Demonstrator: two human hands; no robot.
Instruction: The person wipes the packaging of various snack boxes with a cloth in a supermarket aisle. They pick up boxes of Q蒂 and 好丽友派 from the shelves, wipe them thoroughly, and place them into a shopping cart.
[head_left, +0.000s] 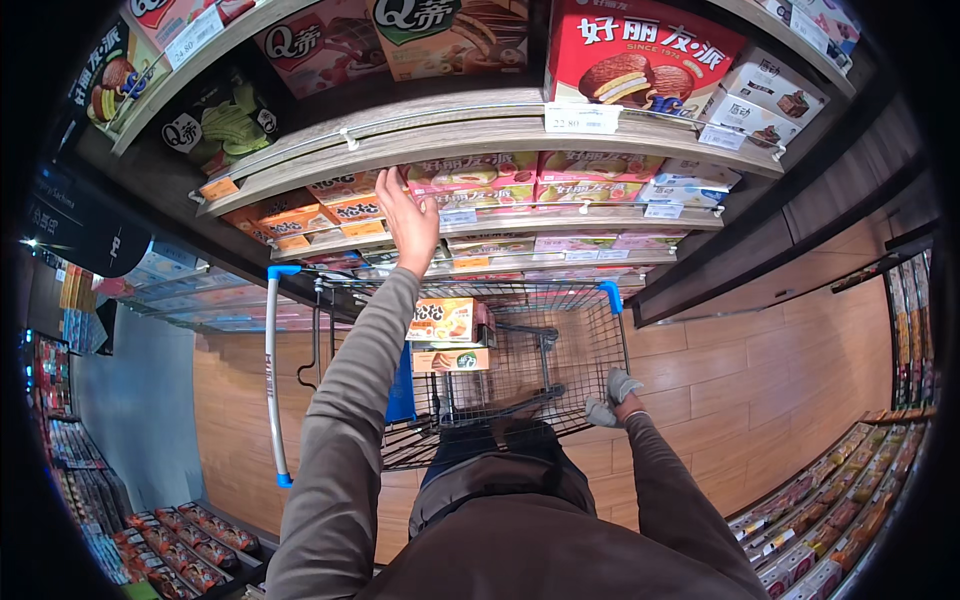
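My left hand (411, 225) reaches up to a lower shelf, thumb apart from the fingers. Its fingertips are at the front of the stock, where orange snack boxes (352, 208) meet pink cake boxes (472, 184); whether they touch a box is unclear. Below my forearm, a wire shopping cart (585, 352) holds an orange-and-white snack box (444, 319) and a peach-coloured box (451, 361). My right hand (628, 406) is low by the cart's right end. Grey fabric (622, 384) covers its fingers, and I cannot tell whether it is worn or held.
A wooden shelf edge (450, 135) with price tags juts out above my left hand. A large red cake box (637, 60) stands on that shelf. The cart's handle (276, 375) is at left. Packaged snacks (840, 502) fill a display at lower right, others (180, 547) at lower left.
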